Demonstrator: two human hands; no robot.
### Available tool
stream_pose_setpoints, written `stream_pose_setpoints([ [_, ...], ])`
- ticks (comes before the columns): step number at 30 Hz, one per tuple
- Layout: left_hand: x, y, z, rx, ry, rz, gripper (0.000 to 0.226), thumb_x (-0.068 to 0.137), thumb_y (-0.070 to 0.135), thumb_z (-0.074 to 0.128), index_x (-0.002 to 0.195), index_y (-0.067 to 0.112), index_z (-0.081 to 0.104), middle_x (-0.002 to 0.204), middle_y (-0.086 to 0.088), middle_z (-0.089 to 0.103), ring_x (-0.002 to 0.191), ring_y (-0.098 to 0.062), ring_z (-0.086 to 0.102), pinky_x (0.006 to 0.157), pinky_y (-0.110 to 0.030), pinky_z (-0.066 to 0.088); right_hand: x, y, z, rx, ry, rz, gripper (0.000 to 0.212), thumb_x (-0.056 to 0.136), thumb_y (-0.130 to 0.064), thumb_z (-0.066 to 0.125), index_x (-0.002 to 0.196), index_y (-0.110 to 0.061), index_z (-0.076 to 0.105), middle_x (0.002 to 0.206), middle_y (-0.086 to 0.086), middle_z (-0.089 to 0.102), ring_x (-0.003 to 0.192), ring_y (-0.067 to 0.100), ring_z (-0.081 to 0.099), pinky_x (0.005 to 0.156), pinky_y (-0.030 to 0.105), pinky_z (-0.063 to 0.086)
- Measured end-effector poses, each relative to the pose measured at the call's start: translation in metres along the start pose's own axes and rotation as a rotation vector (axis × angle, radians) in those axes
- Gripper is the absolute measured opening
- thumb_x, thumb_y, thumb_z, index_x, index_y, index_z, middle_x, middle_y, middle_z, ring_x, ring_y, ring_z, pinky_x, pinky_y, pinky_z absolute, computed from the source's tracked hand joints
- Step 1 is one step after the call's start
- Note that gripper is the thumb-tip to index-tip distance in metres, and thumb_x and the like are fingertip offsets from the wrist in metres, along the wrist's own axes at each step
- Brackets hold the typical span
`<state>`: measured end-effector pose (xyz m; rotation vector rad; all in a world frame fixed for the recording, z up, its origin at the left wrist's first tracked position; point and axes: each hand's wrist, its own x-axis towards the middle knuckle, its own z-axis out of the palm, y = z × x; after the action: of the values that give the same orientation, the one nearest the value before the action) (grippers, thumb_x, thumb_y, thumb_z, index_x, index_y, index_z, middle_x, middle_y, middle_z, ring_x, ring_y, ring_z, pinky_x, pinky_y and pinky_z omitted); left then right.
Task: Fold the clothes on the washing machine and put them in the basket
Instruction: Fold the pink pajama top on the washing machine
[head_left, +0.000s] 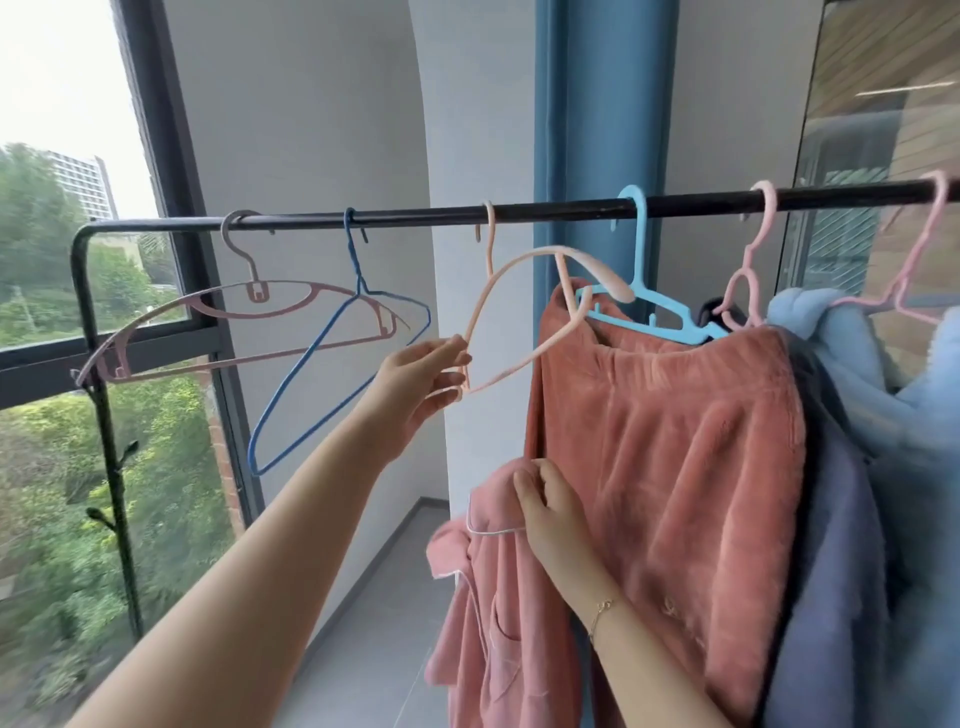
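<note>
My left hand (421, 379) pinches the lower corner of an empty peach hanger (519, 317) that hangs by its hook on the black rail (467, 213). My right hand (553, 512) grips a pink fleece pyjama top (483, 613) with white piping, which dangles below the rail. Behind it, pink fleece trousers (675, 467) hang on a light blue hanger (654, 306). No washing machine or basket is in view.
An empty pink hanger (249, 322) and an empty blue wire hanger (332, 364) hang on the rail to the left. Purple (826, 571) and light blue fleece garments (914, 415) hang on pink hangers at the right. A window is at the left, a grey floor (374, 597) below.
</note>
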<state>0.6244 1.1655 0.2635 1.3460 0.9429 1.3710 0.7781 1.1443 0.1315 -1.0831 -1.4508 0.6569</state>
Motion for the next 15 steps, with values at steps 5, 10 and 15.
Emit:
stream_pose_setpoints([
  [5,-0.017,-0.040,-0.033,0.105,0.087,-0.133,0.016,0.091,0.019,0.064,0.106,0.012,0.067,0.096,-0.001,0.068,0.083,-0.014,0.061,0.073,-0.024,0.050,0.004,0.003,0.012,0.280,0.029,0.181,0.022,0.102,-0.023,0.047,0.094,-0.013,0.064,0.090,-0.003,0.066,0.090,0.010,0.060,0.083,0.021,0.046],
  [10,-0.049,-0.084,-0.068,0.135,0.122,-0.284,0.012,0.090,0.009,0.063,0.100,0.014,0.069,0.090,0.003,0.070,0.082,-0.013,0.061,0.073,-0.025,0.048,-0.002,-0.033,0.031,0.538,-0.020,0.201,0.025,0.100,-0.025,0.051,0.086,-0.015,0.068,0.087,0.004,0.068,0.085,0.013,0.063,0.081,0.024,0.049],
  [15,-0.117,-0.088,-0.103,0.392,0.119,-0.302,0.043,0.068,0.035,0.067,0.103,0.010,0.070,0.091,-0.004,0.069,0.082,-0.011,0.061,0.078,-0.032,0.050,-0.029,-0.068,0.064,0.620,-0.222,0.202,0.024,0.095,-0.033,0.058,0.083,-0.019,0.074,0.086,0.004,0.071,0.085,0.016,0.066,0.080,0.028,0.050],
])
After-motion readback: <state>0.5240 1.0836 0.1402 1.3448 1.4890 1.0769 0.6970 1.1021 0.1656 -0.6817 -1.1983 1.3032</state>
